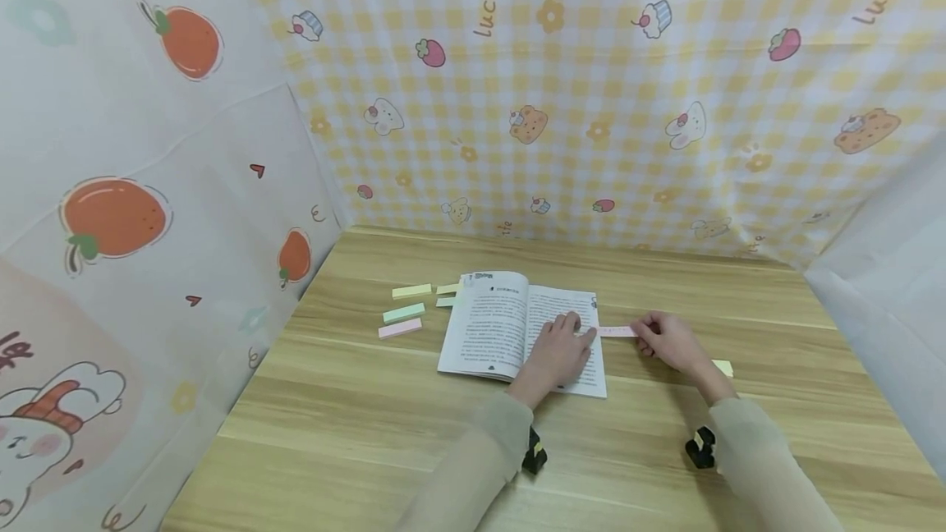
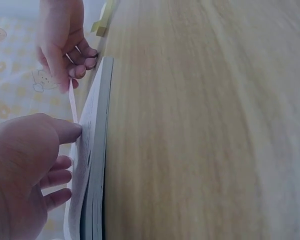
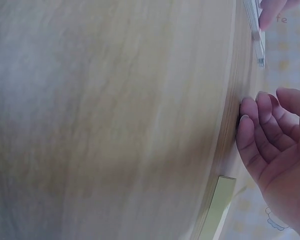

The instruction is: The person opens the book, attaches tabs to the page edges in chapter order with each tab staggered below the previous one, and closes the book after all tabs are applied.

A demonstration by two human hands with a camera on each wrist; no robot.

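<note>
"Luck" is legible on the yellow-checked cloth [image 1: 443,6] at the upper middle of the head frame, while the print in the open paper book [image 1: 488,327], just below centre on the wood-grained tabletop [image 1: 332,433], is too small to read. The left hand [image 1: 557,351] presses the right page [image 1: 554,302], fingers slightly apart; farther right, the right hand [image 1: 671,341] has its fingers clamped on a thin, flat pink strip [image 1: 616,332] jutting from the page's edge.

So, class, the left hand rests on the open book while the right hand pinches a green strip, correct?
Not quite: the strip the right hand pinches is pink, not green, as the head view shows; the left hand rests on the open book.
</note>
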